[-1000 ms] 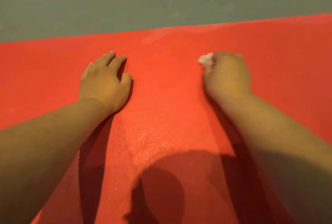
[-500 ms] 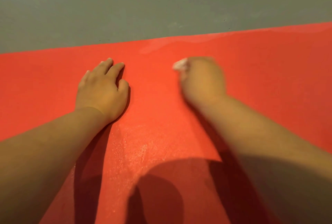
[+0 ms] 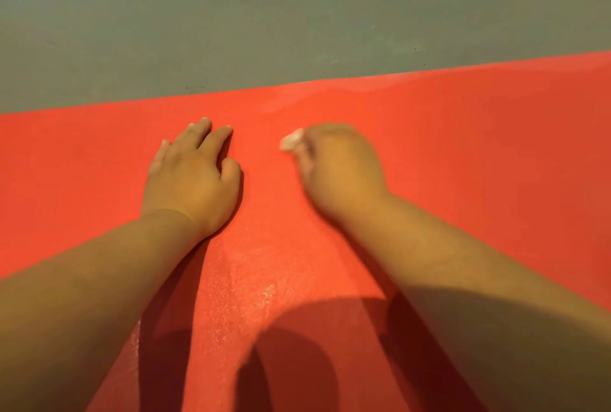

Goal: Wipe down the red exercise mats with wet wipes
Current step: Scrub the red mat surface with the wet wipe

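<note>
Red mat [image 3: 479, 147] | right grip [image 3: 344, 166] holding wet wipe [image 3: 291, 139], slid left toward left grip [image 3: 191, 176]; left grip flat, fingers spread, unmoved

Head view, looking steeply down, close above mat [image 3: 463, 147]

We rested our left grip [image 3: 191, 176] palm down on the red mat [image 3: 479, 147] mid-frame; our blurred right grip [image 3: 340, 170] clutched a white wipe [image 3: 291, 140] beside it, grey floor [image 3: 297, 14] above.

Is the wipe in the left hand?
No, the right hand grips the wipe, while the left hand rests flat on the mat holding nothing.
</note>
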Demonstrator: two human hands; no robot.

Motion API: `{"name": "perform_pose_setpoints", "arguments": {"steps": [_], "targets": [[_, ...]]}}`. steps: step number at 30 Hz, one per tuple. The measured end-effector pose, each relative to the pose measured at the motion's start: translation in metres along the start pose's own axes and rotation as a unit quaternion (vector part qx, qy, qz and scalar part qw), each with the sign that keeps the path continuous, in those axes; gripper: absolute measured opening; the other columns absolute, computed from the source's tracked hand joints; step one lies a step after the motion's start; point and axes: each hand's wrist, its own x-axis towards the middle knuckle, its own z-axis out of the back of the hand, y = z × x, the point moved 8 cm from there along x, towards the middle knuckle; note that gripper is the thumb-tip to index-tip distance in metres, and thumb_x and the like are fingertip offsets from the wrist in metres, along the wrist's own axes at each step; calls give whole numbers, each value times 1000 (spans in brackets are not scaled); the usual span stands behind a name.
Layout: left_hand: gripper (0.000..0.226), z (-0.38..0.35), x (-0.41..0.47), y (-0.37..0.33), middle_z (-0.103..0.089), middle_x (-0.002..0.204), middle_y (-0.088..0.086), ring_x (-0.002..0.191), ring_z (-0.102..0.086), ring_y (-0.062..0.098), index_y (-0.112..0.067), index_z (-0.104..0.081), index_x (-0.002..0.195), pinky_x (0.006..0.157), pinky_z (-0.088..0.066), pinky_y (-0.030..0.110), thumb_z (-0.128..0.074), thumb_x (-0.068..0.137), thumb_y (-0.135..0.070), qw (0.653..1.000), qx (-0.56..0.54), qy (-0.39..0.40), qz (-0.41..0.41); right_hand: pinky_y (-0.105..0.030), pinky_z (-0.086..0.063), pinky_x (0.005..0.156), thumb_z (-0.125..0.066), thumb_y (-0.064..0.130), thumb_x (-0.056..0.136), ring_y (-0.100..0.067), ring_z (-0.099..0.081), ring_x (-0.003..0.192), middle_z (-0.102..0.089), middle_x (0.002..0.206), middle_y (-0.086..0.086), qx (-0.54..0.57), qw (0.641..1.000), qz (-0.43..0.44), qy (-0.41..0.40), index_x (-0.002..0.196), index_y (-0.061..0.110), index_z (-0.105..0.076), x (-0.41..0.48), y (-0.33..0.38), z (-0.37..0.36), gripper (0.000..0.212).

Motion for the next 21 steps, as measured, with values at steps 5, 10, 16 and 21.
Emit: {"name": "perform_pose_setpoints", "arguments": {"steps": [5,10,16,21], "targets": [[68,-2,1,-1,-23,158,1,145,-17,17,-28,-33,147,119,-10,42,-20,81,-42,1000,17,3,-3,-32,-45,83,-52,39,94,-27,-61,98,-71,108,4,-17,999,33,13,102,25,-70,12,-27,11,25],[59,-8,6,2,-13,160,-1,147,-10,15,-31,-21,151,118,-6,41,-29,93,-40,999,45,18,-4,-36,-46,88,-50,27,94,-32,-58,110,-66,116,-11,-106,976,-191,-24,109,16,-67,42,-111,35,26],[71,-14,10,3,-5,161,-3,147,-4,13,-30,-12,152,118,-4,41,-13,85,-53,997,67,36,-12,-33,-39,78,-50,38,94,-27,-56,95,-69,99,-2,-14,986,148,72,93,21,-66,22,31,-20,24],[78,-14,13,3,-4,161,-3,147,-3,13,-29,-12,152,118,-4,41,-11,79,-57,997,70,32,-13,-37,-46,82,-48,32,95,-35,-58,105,-67,110,-17,-128,978,-164,1,105,12,-68,68,-112,26,30]]}}
